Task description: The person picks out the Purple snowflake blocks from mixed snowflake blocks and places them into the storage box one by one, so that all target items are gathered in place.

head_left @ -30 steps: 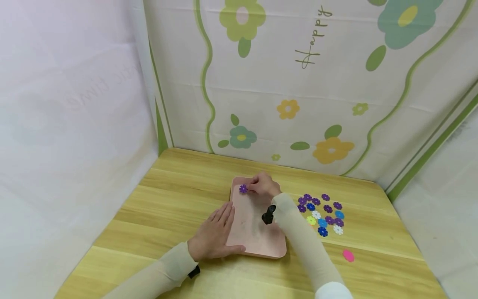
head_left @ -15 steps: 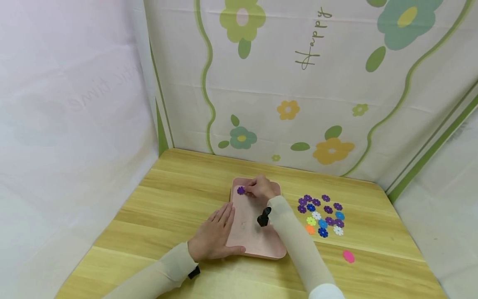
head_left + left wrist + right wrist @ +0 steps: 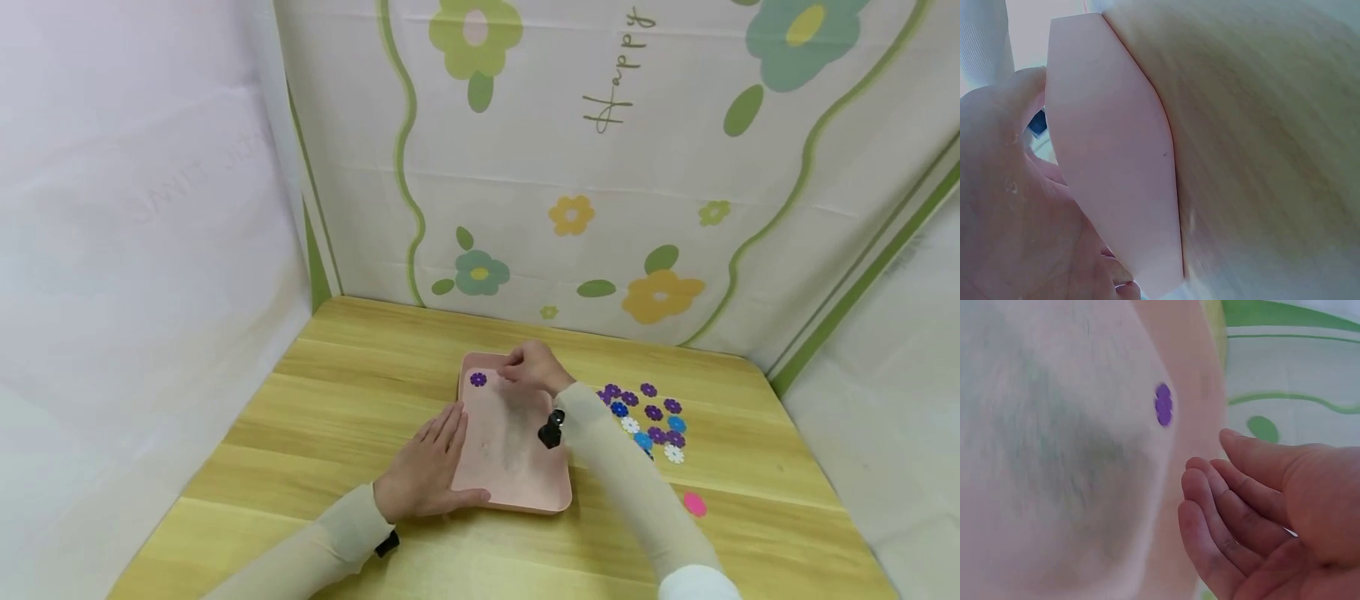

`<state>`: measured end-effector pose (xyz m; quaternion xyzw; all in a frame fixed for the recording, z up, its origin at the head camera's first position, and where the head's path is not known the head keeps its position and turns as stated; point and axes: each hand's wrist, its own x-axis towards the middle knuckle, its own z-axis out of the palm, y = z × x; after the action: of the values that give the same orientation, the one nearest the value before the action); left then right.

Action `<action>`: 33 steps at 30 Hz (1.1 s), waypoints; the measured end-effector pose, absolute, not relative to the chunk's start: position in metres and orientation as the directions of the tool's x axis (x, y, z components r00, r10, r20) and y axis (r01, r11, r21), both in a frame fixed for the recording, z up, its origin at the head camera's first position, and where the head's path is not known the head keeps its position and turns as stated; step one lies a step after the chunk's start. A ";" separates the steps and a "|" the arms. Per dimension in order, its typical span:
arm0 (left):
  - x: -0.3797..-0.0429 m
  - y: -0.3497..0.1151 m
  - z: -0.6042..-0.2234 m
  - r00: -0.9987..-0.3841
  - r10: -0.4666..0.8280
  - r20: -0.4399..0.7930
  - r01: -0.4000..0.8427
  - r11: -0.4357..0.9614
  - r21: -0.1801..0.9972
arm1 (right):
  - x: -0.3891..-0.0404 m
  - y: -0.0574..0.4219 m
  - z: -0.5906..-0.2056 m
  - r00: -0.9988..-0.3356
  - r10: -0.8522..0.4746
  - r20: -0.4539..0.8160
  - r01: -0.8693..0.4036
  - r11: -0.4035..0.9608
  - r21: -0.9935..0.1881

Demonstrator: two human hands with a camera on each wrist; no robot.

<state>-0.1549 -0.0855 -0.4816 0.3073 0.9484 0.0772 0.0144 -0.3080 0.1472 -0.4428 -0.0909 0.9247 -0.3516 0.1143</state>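
A shallow pink tray (image 3: 517,475) lies on the wooden table. One purple flower-shaped piece (image 3: 477,379) rests flat in its far left corner. Just right of that piece is my right hand (image 3: 532,365), above the tray's far end; the right wrist view shows its fingers (image 3: 1197,528) loosely bent and holding nothing, apart from the purple piece. My left hand (image 3: 422,471) rests on the tray's near left corner, with straight fingers along the left rim and the thumb at the near rim. In the left wrist view, the palm faces the pink tray wall (image 3: 1113,137).
Right of the tray lie several flower pieces in purple, blue and white (image 3: 673,453), some hidden behind the right sleeve (image 3: 611,450). A pink oval piece (image 3: 695,503) lies nearer on the table. A flower-printed cloth (image 3: 525,158) hangs behind the table.
My right hand has let go of the purple flower piece in the tray's far left corner and drawn back to the right. The left hand stays at the rim.
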 end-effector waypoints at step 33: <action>-0.155 -0.087 -0.490 -0.798 0.594 0.098 0.601 0.778 0.183 | -0.293 0.332 -0.472 -0.896 -0.437 -0.076 -0.375 0.837 -0.399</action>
<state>-0.1552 -0.0868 -0.4901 0.3169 0.9427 0.1030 -0.0175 -0.2929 0.3323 -0.4719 -0.2126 0.9548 -0.1906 0.0823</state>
